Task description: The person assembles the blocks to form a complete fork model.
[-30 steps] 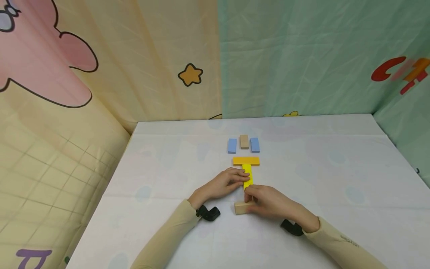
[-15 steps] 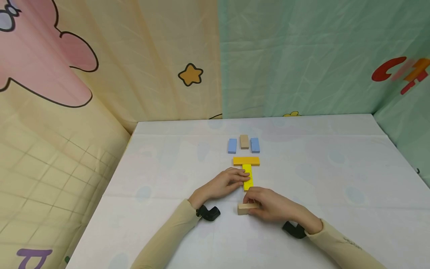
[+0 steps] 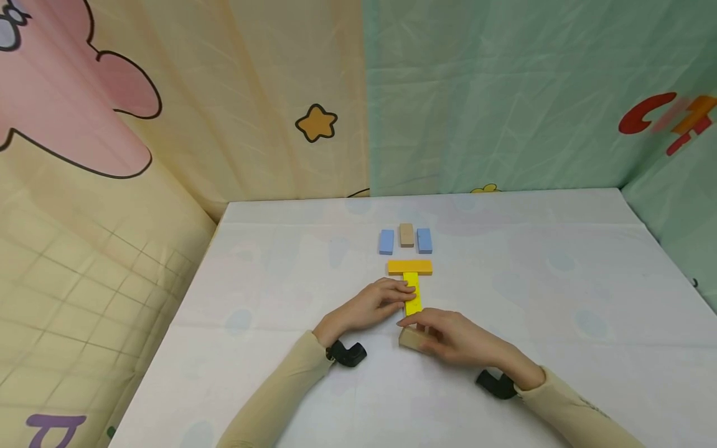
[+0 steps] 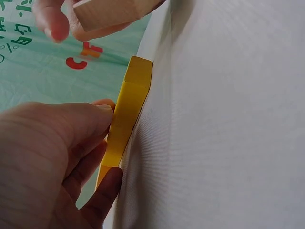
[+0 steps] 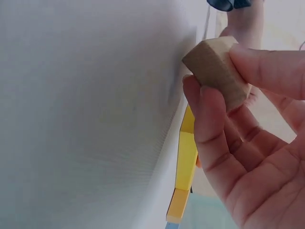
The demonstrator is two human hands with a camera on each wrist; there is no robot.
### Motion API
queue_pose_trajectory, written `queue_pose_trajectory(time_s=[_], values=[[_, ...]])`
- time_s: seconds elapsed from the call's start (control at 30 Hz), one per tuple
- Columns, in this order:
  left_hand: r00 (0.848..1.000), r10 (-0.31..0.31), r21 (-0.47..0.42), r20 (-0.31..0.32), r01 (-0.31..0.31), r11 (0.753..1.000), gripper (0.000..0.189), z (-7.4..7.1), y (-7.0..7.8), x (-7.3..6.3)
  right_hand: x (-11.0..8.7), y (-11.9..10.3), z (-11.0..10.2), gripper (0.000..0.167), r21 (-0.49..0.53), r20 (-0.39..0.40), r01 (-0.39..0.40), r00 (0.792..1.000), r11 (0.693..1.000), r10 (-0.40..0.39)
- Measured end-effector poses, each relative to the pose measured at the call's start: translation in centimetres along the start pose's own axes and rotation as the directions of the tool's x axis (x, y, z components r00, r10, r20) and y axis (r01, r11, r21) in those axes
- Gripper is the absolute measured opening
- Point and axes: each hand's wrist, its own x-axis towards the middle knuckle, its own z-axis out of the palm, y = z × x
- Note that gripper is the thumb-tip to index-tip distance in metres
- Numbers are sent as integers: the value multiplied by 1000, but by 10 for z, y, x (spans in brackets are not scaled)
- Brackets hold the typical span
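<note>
My left hand point(image 3: 381, 303) holds a long yellow block point(image 3: 412, 305) that lies flat on the table, its far end meeting the crosswise orange block point(image 3: 410, 267) in a T shape. In the left wrist view, the thumb and fingers are against the top and side of the yellow block point(image 4: 126, 114). My right hand point(image 3: 456, 336) pinches a plain wooden block point(image 3: 413, 338) between thumb and fingers, just in front of the yellow block's near end. The right wrist view shows this wooden block point(image 5: 217, 71) tilted, part of it hidden by the thumb.
Beyond the orange block, a blue block point(image 3: 386, 242), a small wooden block point(image 3: 406, 235) and another blue block point(image 3: 424, 241) lie side by side. The table point(image 3: 538, 280) has a white cover. Printed curtains point(image 3: 476, 112) rise behind it and at both sides.
My right hand has lifted and turned the wooden block, drawing it slightly to the right; the block now sits at a slant. My left hand and the other blocks have stayed put.
</note>
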Motion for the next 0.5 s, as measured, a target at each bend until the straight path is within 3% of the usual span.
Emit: queue_pose_trajectory(time_s=[0.23,0.5], values=[[1000,-6,2,4,6,1000,31,0,-1,0,-3,1,-2,47,-17,-4,23,1000,1000,-23],[1000,-7,-14,-1,7,1000,32,1,-2,-1,-4,2,-2,36,91,-36,-33,999,995,37]])
